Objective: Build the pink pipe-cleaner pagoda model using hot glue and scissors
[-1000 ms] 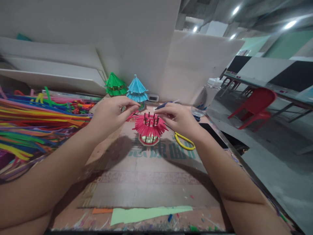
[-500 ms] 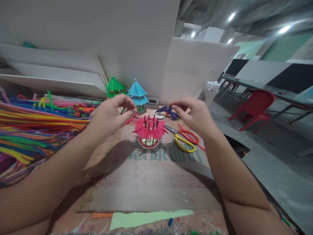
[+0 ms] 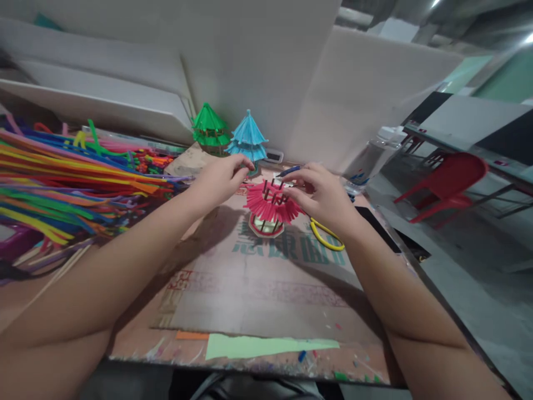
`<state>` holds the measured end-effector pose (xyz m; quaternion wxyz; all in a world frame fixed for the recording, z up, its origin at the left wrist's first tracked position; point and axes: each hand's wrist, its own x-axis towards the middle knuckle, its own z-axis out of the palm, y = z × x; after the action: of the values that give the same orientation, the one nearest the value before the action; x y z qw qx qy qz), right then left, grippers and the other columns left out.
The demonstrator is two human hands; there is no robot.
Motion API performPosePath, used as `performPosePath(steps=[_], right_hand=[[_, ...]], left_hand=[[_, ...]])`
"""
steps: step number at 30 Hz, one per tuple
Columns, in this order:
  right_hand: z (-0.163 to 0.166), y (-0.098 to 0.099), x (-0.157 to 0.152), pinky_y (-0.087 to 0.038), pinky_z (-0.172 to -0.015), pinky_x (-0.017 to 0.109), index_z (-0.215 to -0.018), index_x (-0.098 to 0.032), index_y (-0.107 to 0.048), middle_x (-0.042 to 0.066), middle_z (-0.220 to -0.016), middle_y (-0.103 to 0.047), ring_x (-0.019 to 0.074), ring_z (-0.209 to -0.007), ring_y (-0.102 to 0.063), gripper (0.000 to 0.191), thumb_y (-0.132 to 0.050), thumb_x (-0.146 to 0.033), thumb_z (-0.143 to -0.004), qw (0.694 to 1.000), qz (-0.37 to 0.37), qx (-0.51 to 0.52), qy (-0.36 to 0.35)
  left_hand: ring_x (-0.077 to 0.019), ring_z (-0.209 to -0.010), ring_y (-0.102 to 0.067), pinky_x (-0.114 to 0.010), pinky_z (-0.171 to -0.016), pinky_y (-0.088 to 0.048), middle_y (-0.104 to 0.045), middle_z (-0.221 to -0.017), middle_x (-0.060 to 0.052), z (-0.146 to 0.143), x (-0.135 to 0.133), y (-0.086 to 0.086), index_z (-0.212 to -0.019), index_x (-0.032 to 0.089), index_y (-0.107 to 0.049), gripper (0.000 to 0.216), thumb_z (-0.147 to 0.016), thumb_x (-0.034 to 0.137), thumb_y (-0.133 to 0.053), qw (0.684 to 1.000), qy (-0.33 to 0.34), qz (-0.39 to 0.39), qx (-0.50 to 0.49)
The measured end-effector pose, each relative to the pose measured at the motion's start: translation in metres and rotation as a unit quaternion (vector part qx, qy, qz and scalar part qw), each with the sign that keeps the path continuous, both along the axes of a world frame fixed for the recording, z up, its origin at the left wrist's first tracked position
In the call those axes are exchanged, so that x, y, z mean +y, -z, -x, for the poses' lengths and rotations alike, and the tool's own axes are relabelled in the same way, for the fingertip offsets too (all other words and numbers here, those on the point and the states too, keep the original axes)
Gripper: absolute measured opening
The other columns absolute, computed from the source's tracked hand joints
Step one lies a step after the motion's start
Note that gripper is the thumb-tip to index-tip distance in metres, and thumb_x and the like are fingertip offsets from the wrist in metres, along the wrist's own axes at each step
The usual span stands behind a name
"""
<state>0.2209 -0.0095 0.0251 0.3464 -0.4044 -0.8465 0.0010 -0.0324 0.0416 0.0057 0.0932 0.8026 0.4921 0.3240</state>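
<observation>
1 pink model (image 3: 271,208) | btwn L hand (image 3: 220,179) (can't tell grip) | R hand (image 3: 322,193) (fingers apart)

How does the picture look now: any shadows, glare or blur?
Head view: shadows darken both sides of the cardboard; head view, top right: a ceiling light glares at the frame's edge; head view: slight blur softens the left hand and right hand, so fine detail there is hard to read.
</observation>
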Motion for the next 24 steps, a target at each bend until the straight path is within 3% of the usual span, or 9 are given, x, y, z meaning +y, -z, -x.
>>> performPosePath(steps=[4, 8, 14, 20, 24], right_hand=[[0.003, 0.005, 0.002, -0.048, -0.085, 0.037, -0.108, -0.02, -0.078, 0.008, -0.1, -0.064, 0.0238, -0.09, -0.062, 0.016, -0.075, -0.029, -0.095, 1.0, 0.016, -0.019, 0.011], [0.007, 0.01, 0.002, -0.048, -0.087, 0.039, -0.11, -0.021, -0.076, 0.008, -0.104, -0.063, 0.0258, -0.097, -0.062, 0.018, -0.076, -0.03, -0.094, 0.999, 0.026, -0.032, 0.01], [0.008, 0.009, 0.002, -0.048, -0.089, 0.04, -0.103, -0.023, -0.074, 0.008, -0.103, -0.063, 0.0267, -0.101, -0.063, 0.009, -0.073, -0.028, -0.095, 0.999, 0.032, -0.042, 0.009], [-0.012, -0.009, -0.003, -0.05, -0.094, 0.041, -0.119, -0.023, -0.074, 0.01, -0.118, -0.063, 0.0269, -0.106, -0.063, 0.032, -0.08, -0.031, -0.089, 0.992, 0.091, -0.089, -0.018], [-0.021, -0.019, -0.007, -0.052, -0.091, 0.04, -0.116, -0.026, -0.076, 0.008, -0.116, -0.062, 0.0259, -0.105, -0.062, 0.027, -0.078, -0.03, -0.09, 0.99, 0.115, -0.076, -0.029]], left_hand=[[-0.0239, -0.11, -0.072, -0.032, -0.094, -0.054, -0.075, -0.13, -0.012, 0.003, 0.018, 0.021, -0.143, 0.015, -0.061, 0.055, -0.09, 0.029, -0.054, 0.984, 0.102, 0.146, 0.002], [-0.0245, -0.111, -0.072, -0.029, -0.095, -0.055, -0.079, -0.121, -0.005, 0.003, 0.027, 0.036, -0.126, 0.02, -0.071, 0.05, -0.079, 0.037, -0.069, 0.943, 0.224, 0.244, 0.041], [-0.0272, -0.107, -0.073, -0.032, -0.094, -0.056, -0.082, -0.113, -0.002, -0.003, 0.031, 0.052, -0.111, 0.021, -0.077, 0.04, -0.079, 0.044, -0.072, 0.926, 0.264, 0.263, 0.067], [-0.03, -0.134, -0.063, -0.037, -0.118, -0.045, -0.071, -0.145, -0.004, -0.006, 0.036, 0.062, -0.138, 0.026, -0.069, 0.065, -0.076, 0.041, -0.079, 0.93, 0.276, 0.231, 0.08], [-0.03, -0.145, -0.055, -0.038, -0.128, -0.035, -0.062, -0.158, -0.001, -0.008, 0.034, 0.058, -0.144, 0.03, -0.066, 0.072, -0.075, 0.04, -0.082, 0.925, 0.294, 0.221, 0.091]])
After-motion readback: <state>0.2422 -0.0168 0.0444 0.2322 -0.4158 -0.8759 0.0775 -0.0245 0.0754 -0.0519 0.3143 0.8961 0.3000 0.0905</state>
